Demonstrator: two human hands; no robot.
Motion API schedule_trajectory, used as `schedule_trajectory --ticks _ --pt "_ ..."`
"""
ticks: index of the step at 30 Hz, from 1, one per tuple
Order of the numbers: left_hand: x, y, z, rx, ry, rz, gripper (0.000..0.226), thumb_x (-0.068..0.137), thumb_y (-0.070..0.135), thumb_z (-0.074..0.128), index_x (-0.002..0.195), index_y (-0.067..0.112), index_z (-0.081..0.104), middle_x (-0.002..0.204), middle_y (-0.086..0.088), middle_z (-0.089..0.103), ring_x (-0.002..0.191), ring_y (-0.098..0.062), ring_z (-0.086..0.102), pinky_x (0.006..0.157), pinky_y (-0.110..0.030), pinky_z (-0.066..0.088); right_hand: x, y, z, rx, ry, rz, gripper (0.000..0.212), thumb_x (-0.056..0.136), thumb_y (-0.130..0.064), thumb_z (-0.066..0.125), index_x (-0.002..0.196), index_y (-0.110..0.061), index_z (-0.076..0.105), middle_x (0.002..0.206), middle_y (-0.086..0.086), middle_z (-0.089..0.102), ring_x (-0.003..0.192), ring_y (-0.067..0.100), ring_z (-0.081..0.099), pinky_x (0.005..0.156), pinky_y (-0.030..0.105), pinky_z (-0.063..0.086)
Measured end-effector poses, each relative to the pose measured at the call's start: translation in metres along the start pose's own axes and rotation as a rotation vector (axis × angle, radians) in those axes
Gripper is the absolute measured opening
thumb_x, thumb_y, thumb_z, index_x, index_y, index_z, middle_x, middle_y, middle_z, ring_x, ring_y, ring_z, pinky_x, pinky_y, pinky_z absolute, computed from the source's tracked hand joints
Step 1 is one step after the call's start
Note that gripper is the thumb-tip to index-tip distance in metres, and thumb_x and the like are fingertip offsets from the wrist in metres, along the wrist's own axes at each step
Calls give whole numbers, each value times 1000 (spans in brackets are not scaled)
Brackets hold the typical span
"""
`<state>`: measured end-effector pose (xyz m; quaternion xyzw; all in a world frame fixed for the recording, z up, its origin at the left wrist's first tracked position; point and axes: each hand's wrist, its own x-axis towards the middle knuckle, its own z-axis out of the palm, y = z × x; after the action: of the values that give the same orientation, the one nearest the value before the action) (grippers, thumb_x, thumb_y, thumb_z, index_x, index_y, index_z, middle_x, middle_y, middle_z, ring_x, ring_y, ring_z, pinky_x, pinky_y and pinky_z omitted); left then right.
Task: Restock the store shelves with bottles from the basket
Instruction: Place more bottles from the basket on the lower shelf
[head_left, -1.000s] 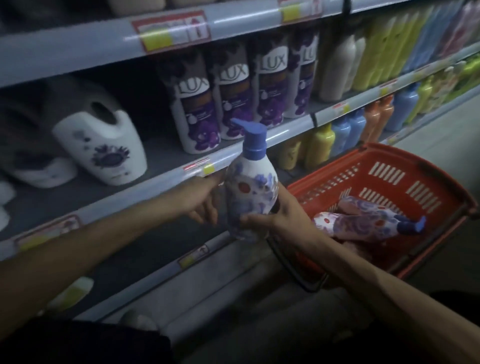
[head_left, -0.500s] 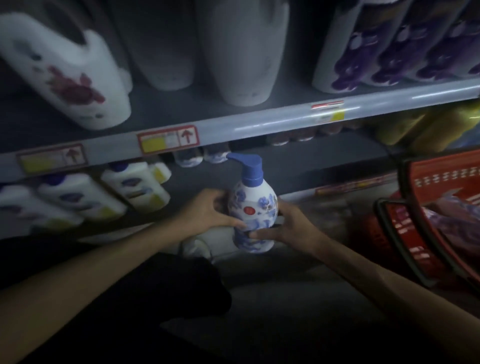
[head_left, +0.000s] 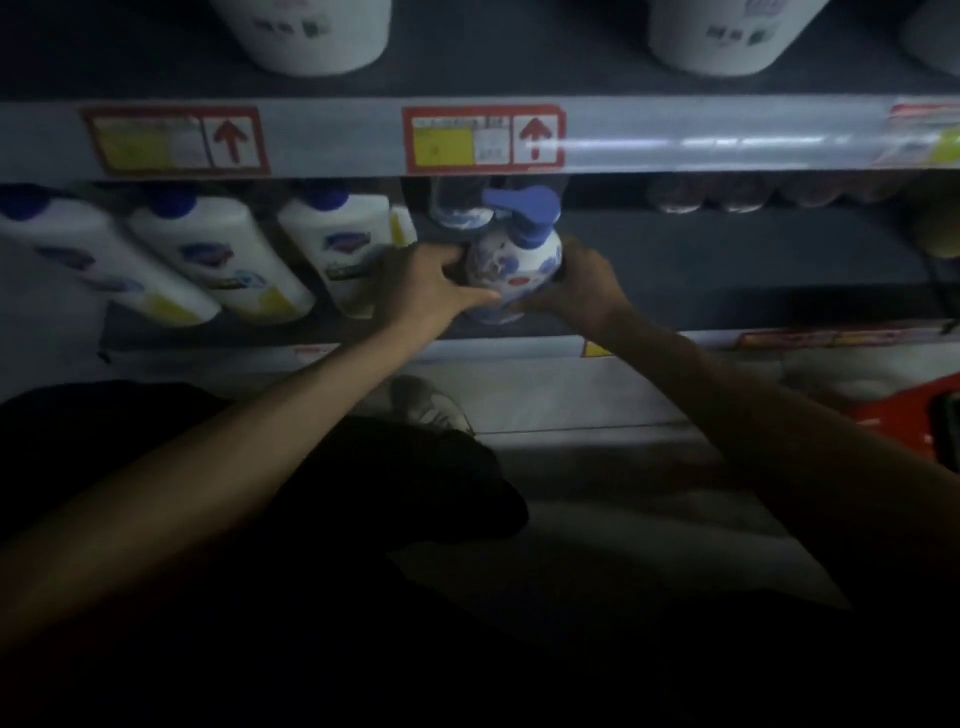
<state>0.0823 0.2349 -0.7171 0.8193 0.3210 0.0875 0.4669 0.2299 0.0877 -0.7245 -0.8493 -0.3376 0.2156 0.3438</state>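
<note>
Dim store aisle, pale floor (head_left: 571, 415) below. The lower shelf (head_left: 727, 280) is dark, matte and flat; above it runs a glossy grey edge strip (head_left: 332, 135) carrying red-bordered price tags (head_left: 483, 137). The pump bottle (head_left: 511, 270) is upright over the lower shelf, gripped by the left hand (head_left: 421, 291) and right hand (head_left: 587, 291), fingers (head_left: 441, 255) curled round its rounded white body with blue print and blue plastic pump. Left of the fingers, smooth white blue-capped bottles (head_left: 208, 260) lean in a row. Far right of the fingers, a corner of the red basket (head_left: 914, 415).
</note>
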Motion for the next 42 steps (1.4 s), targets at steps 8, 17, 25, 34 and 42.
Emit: schedule_trajectory --ticks 8,17,25,34,42 --pt "11 -22 8 -315 121 -183 33 76 27 85 105 23 71 99 -4 78 84 -16 76 76 -45 65 27 -4 27 222 5 57 75 64 -8 96 131 -8 64 118 5 75 104 15 70 87 24 59" --pt "-8 -30 28 -533 228 -450 31 105 35 54 84 14 63 74 1 69 66 -17 71 53 -24 51 26 -4 33 211 -7 146 74 68 -19 97 132 -11 63 113 1 71 101 16 69 86 41 62" --pt "4 -29 29 -661 302 -472 24 89 25 79 91 15 58 101 -14 75 87 -22 76 77 -37 64 23 -11 55 263 114 282 68 67 -25 97 123 -6 63 118 7 74 102 13 68 93 34 57" --pt "17 -12 32 -836 106 -591 31 100 47 58 129 36 56 131 6 61 117 -17 60 74 -34 47 39 -11 85 405 207 377 60 68 -27 95 121 -18 68 109 -4 72 100 13 69 95 40 59" --pt "32 -23 34 -980 129 -647 51 99 59 47 143 35 53 118 20 60 103 -2 59 92 -42 38 59 0 99 689 148 348 60 61 10 83 119 2 70 101 12 78 102 31 74 93 55 59"
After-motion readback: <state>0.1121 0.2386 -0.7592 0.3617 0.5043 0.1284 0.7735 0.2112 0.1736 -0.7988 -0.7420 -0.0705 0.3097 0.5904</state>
